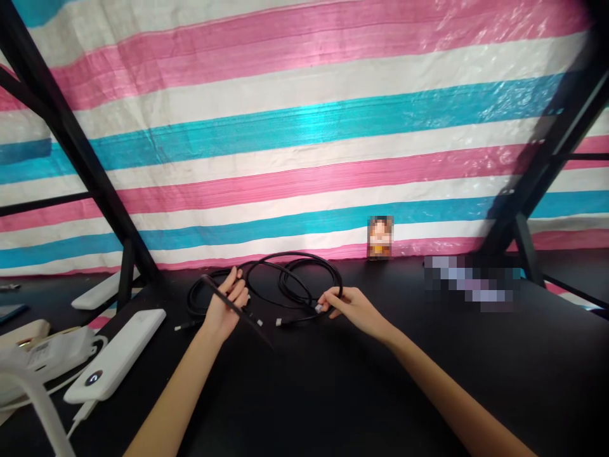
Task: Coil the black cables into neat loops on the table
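The left hand [223,308] clamps a thin black tablet [238,311]; at its 3 o'clock, the right hand [349,308] pinches the black cable [285,279] plug. No writing is readable.

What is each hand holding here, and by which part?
The left hand grips a flat dark phone-like slab around its upper half. The right hand pinches the coiled black cable near its plug end.

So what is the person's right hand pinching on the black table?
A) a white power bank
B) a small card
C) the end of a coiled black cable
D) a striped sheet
C: the right hand pinches a plug end of the coiled black cable, away from the white power bank.
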Available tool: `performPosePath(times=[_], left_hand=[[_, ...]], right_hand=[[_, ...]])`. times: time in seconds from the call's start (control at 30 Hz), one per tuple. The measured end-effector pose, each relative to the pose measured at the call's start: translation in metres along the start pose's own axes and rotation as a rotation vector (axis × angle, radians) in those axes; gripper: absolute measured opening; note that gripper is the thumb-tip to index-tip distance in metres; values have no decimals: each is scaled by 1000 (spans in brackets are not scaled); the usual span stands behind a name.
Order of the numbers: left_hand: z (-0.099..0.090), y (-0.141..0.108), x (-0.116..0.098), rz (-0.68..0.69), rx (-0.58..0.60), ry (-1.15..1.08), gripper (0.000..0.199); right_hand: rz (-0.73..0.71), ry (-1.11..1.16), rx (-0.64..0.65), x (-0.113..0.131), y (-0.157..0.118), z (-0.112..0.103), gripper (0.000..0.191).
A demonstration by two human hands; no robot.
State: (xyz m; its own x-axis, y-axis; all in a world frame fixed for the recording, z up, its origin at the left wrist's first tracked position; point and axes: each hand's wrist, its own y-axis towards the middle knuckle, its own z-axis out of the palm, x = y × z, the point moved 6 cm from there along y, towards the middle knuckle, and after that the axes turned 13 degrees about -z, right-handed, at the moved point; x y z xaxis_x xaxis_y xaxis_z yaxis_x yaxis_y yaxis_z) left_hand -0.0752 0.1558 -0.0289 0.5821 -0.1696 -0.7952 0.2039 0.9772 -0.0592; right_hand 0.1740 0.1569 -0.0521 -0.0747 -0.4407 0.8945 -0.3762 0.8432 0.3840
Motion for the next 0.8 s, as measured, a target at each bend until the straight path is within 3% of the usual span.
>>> performPosePath(times=[0.13,0.27,0.4,0.53,0.8], left_hand=[[-11,-4,-20,54,-3,-170,38],[-23,-6,-33,107,-19,-265,45],[-30,-7,-38,130,-42,-302,47],[-31,-7,-38,134,-62,-306,47],[-33,-7,-42,152,-135,-244,46]], right_hand=[[-121,-58,-201,17,3,-24,34],[-253,-62,-533,31,-3,-62,35],[-402,20,-893,40,-16,-97,36],[-503,148,-1097,45,-25,-115,38],[-432,284,-1436,52,-50,-151,27]])
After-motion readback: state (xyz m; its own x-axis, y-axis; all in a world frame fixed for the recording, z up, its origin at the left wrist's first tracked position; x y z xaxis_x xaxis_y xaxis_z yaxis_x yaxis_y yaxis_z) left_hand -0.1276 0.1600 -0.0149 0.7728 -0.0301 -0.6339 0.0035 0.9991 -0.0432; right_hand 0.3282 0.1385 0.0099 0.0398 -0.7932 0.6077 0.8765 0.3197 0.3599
